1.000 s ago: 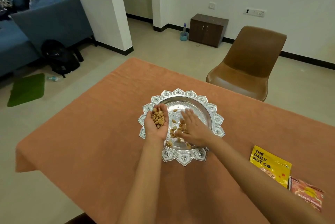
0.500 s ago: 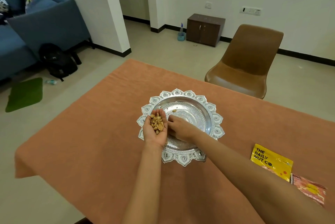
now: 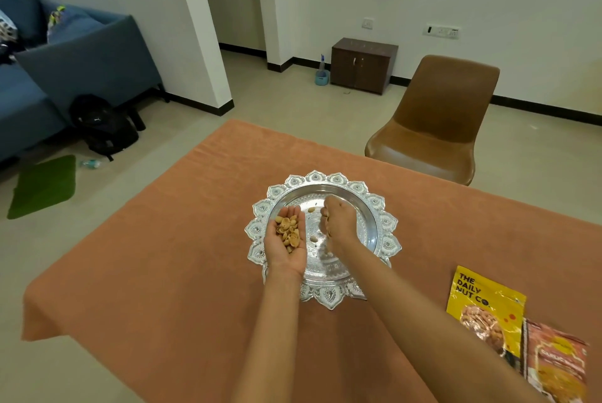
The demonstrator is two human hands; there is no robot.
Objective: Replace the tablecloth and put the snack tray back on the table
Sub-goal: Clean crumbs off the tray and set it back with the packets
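Snack tray (image 3: 384,223): an ornate silver round tray with a scalloped petal rim, set flat on the tablecloth at the centre of the frame. A few loose shells (image 3: 313,239) are seen on its bare floor.

Tablecloth (image 3: 169,272): orange-brown, spread over the table, its corners draped at the left and the upper middle of the frame.

Left hand (image 3: 286,244): held palm up with fingers together and slightly cupped, over the tray's left rim. A small heap of pistachio shells (image 3: 288,230) is carried in the palm. The tray lies directly beneath and to the right of this hand.

Right hand (image 3: 338,221): held above the tray's middle, just right of the left hand, with fingers curled inward into a loose fist and knuckles turned up. Whether shells are enclosed cannot be told; the fingertips are blurred. The tray floor lies under the hand, and contact with it cannot be judged.

Hands, relation: close together but not touching; a narrow strip of tray floor is visible between them.

Yellow nut packet (image 3: 485,308): printed "THE DAILY NUT CO", laid flat on the tablecloth at the lower right of the frame, well apart from the tray.

Red-orange snack packet (image 3: 557,366): laid just beside the yellow packet, at the right edge; its print is blurred.

Brown chair (image 3: 436,122): placed at the far side of the table, upper right of the frame.

Background: blue sofa (image 3: 65,67) at the upper left, black backpack (image 3: 104,125) on the floor before it, green mat (image 3: 44,186) at the left edge, dark wooden cabinet (image 3: 363,65) against the far wall.
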